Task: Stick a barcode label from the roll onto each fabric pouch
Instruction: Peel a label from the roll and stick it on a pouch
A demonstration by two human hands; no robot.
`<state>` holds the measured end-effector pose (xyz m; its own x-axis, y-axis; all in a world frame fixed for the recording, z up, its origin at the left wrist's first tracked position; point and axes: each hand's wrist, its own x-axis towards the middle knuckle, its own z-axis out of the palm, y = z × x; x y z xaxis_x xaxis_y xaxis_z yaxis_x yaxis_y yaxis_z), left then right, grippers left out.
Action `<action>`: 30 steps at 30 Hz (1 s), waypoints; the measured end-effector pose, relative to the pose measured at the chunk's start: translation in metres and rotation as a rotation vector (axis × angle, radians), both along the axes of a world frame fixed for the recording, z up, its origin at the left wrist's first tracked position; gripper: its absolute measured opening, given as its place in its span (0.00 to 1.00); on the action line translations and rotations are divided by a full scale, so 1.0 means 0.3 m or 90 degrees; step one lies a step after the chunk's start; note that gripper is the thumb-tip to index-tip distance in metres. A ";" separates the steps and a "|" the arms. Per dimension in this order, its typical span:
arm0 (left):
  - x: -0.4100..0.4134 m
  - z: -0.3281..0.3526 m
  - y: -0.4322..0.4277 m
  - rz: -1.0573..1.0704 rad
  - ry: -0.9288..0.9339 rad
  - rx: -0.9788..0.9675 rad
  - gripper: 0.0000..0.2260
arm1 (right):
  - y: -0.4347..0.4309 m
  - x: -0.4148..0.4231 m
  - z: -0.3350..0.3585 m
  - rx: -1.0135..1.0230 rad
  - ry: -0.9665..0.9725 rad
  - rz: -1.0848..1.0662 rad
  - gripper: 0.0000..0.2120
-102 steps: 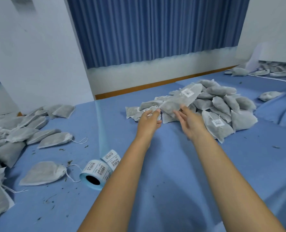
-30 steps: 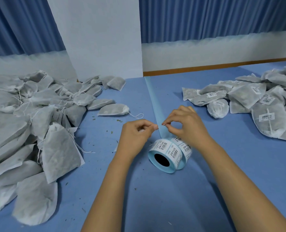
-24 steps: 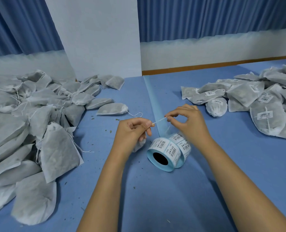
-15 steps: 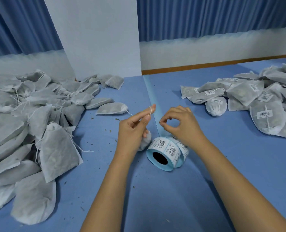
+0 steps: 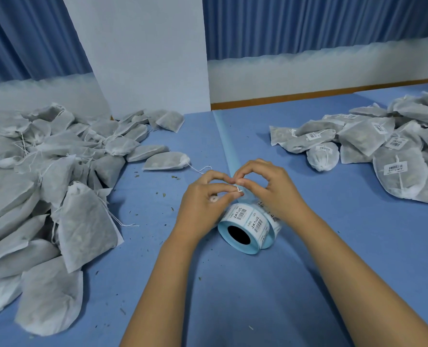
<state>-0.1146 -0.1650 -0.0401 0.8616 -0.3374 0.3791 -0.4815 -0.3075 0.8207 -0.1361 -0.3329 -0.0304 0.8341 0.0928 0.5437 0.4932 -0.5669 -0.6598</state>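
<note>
Roll of white barcode labels on pale-blue backing (image 5: pixel 248 226): lies on its side at the centre of the blue-covered table (image 5: pixel 258 296), core hole facing near.
Left hand (image 5: pixel 203 201): forearm reaches in from the near edge; fingers curled, grip closed, thumb and forefinger pinching a small white slip (image 5: pixel 238 189) just above the roll.
Right hand (image 5: pixel 270 191): fingers arched, grip closed on the same slip, fingertips meeting the left's.
Grey fabric pouches without labels (image 5: pixel 45 184): heaped left.
Labelled grey pouches (image 5: pixel 383 151): piled far right.
</note>
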 end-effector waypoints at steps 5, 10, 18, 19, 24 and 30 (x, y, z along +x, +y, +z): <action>-0.004 0.003 -0.005 0.046 -0.074 -0.041 0.03 | -0.001 -0.001 -0.001 0.117 0.095 -0.013 0.07; -0.005 0.005 -0.007 0.096 -0.047 -0.150 0.08 | 0.011 -0.008 0.007 0.115 0.105 -0.002 0.07; -0.011 0.012 -0.013 0.104 0.056 -0.161 0.09 | 0.011 -0.008 0.009 0.001 0.059 -0.047 0.03; -0.011 0.012 -0.016 0.116 0.060 -0.160 0.10 | 0.012 -0.007 0.012 -0.015 0.023 -0.066 0.02; -0.019 0.018 -0.028 0.120 0.078 -0.137 0.09 | 0.036 -0.018 0.022 -0.045 -0.118 -0.082 0.05; -0.013 0.027 -0.025 0.099 0.175 -0.137 0.11 | 0.042 -0.015 0.016 -0.122 -0.188 -0.123 0.06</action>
<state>-0.1186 -0.1724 -0.0321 0.9755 -0.1330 0.1751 -0.1960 -0.1657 0.9665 -0.1406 -0.3204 -0.0258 0.6564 0.0722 0.7510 0.5182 -0.7666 -0.3792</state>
